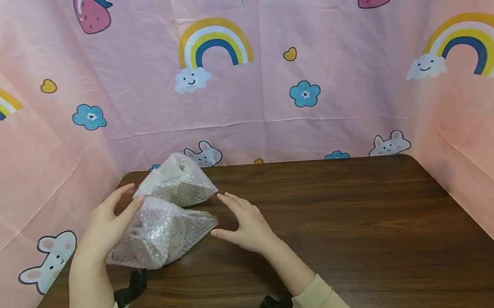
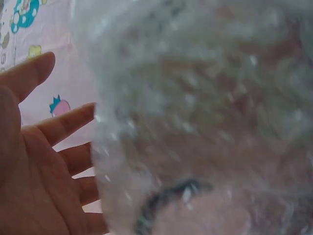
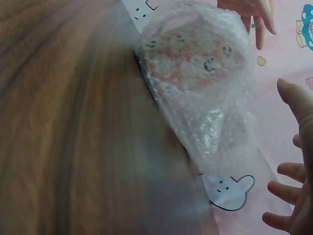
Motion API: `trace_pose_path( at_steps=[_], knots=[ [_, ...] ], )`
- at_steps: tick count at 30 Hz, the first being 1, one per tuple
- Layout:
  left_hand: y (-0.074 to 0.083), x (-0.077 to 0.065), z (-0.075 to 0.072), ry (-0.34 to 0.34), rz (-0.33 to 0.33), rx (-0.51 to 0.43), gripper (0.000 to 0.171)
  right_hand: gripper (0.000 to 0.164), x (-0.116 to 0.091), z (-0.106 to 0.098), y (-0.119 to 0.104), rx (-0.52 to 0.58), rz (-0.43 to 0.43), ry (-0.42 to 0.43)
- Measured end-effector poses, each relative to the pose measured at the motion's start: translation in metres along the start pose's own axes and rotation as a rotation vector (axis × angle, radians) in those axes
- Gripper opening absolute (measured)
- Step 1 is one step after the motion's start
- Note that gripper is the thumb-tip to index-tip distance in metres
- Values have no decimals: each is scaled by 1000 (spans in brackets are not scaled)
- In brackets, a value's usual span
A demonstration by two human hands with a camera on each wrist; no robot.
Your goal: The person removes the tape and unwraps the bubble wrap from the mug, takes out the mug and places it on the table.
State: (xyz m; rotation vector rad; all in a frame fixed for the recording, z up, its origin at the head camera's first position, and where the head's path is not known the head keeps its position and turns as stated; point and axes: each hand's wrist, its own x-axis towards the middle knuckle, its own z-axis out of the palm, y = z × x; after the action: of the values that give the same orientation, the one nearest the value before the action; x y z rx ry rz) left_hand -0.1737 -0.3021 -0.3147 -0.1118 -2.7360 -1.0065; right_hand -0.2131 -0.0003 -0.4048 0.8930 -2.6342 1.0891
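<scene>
Two bundles in clear bubble wrap lie at the left of the table: a nearer bundle (image 1: 155, 236) and a farther bundle (image 1: 177, 183) behind it. Through the wrap in the right wrist view, a reddish, white-patterned content of the wrapped bundle (image 3: 195, 63) shows faintly, its kind hidden. My left hand (image 1: 105, 228) is at the bundles' left side, thumb and fingers apart, fingertips right at the plastic. In the left wrist view a blurred bundle (image 2: 205, 117) fills most of the frame. On their right side, my right hand (image 1: 248, 224) has its fingers extended, thumb near the nearer bundle's tip.
Brown wood-grain table (image 1: 344, 233) stretches to the right of the bundles. A pink printed cloth (image 1: 264, 99) hangs behind it and along both sides. Black wrist mounts (image 1: 131, 289) sit at both forearms.
</scene>
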Motion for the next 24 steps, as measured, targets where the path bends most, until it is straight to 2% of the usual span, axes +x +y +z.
trace_pose_path(
  at_steps=[15, 24],
  knots=[
    [-42, 3, -3, -91, -26, -76, 63, 87, 5, 29, -4, 98, 7, -71],
    [-59, 1, -4, -201, -82, -178, 65, 89, 6, 45, -14, 217, 20, -105]
  ],
)
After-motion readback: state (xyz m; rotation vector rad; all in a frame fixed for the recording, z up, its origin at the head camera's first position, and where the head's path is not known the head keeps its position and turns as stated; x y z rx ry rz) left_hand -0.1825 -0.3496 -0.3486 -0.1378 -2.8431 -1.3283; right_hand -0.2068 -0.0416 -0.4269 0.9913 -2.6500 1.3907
